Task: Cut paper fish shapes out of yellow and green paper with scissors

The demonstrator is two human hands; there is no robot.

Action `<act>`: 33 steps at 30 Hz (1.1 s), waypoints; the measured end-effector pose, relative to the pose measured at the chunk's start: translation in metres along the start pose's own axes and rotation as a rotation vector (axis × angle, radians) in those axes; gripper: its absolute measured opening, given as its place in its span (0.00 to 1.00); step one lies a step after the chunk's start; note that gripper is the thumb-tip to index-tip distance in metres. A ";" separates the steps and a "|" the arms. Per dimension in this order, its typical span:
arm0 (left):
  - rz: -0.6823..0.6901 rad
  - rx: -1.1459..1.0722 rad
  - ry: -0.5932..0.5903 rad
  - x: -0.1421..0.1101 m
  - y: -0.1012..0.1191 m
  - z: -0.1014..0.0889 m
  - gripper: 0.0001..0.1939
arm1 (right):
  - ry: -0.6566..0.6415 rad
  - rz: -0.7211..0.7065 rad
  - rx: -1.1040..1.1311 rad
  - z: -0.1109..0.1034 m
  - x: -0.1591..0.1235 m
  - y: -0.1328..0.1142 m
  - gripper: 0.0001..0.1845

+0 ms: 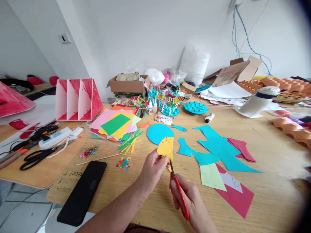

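Note:
My left hand (155,165) pinches a piece of yellow paper (165,147) between thumb and fingers. A fish outline is drawn on that paper in dark lines. Wrapped in my right hand (188,194) is a pair of red-handled scissors (179,191), its blades at the lower right edge of the yellow paper. Just behind the paper lies a blue paper circle (156,132), partly covered by it. A small blue paper fish (179,128) and an orange paper fish (144,125) rest beyond, near several white ones (167,120).
Blue paper offcuts (218,145), a light green sheet (212,176) and a dark pink sheet (239,199) lie right. Coloured paper sheets (115,125), paper strips (130,141), a black phone (84,191) and black scissors (40,156) lie left. Glue bottles (150,107) stand behind.

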State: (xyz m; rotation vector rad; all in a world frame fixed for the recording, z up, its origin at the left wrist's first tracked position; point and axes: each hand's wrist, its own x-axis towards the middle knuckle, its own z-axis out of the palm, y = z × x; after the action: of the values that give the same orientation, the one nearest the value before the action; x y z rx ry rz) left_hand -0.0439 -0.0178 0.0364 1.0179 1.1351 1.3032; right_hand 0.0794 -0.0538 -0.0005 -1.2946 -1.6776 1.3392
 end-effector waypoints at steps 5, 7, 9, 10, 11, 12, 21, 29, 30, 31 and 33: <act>0.006 0.031 -0.018 0.001 -0.001 0.000 0.05 | 0.001 0.004 0.008 -0.001 -0.001 -0.002 0.21; 0.005 0.042 -0.015 0.001 -0.001 0.000 0.04 | -0.004 0.009 0.021 0.000 -0.001 -0.003 0.21; 0.008 0.053 -0.011 0.000 -0.001 0.000 0.05 | -0.012 0.012 0.038 0.000 -0.001 -0.003 0.21; 0.009 0.057 -0.011 0.000 -0.002 0.000 0.05 | -0.014 0.014 0.044 0.000 -0.001 -0.003 0.21; 0.010 0.062 -0.013 0.001 -0.002 0.000 0.05 | -0.015 0.017 0.050 0.000 -0.002 -0.003 0.21; 0.012 0.067 -0.016 0.001 -0.003 -0.001 0.05 | -0.016 0.020 0.053 0.000 -0.002 -0.003 0.21; 0.023 0.064 -0.028 0.001 -0.005 -0.001 0.05 | -0.004 0.033 0.055 0.000 -0.002 -0.003 0.21; 0.003 0.017 -0.022 0.000 -0.003 0.000 0.05 | -0.006 0.014 0.048 0.000 -0.002 0.003 0.21; 0.003 0.015 -0.022 0.000 -0.003 0.000 0.05 | -0.005 0.013 0.040 0.000 -0.002 0.003 0.21; 0.003 0.013 -0.021 0.000 -0.003 0.000 0.05 | -0.005 0.010 0.034 0.000 -0.002 0.004 0.21; -0.001 0.009 -0.021 0.000 -0.003 0.000 0.05 | -0.005 0.001 0.023 0.000 -0.001 0.004 0.21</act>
State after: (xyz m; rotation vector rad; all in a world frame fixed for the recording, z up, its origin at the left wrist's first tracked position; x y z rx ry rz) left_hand -0.0430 -0.0176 0.0333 1.0354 1.1263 1.2853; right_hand 0.0810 -0.0549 -0.0046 -1.2799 -1.6603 1.3593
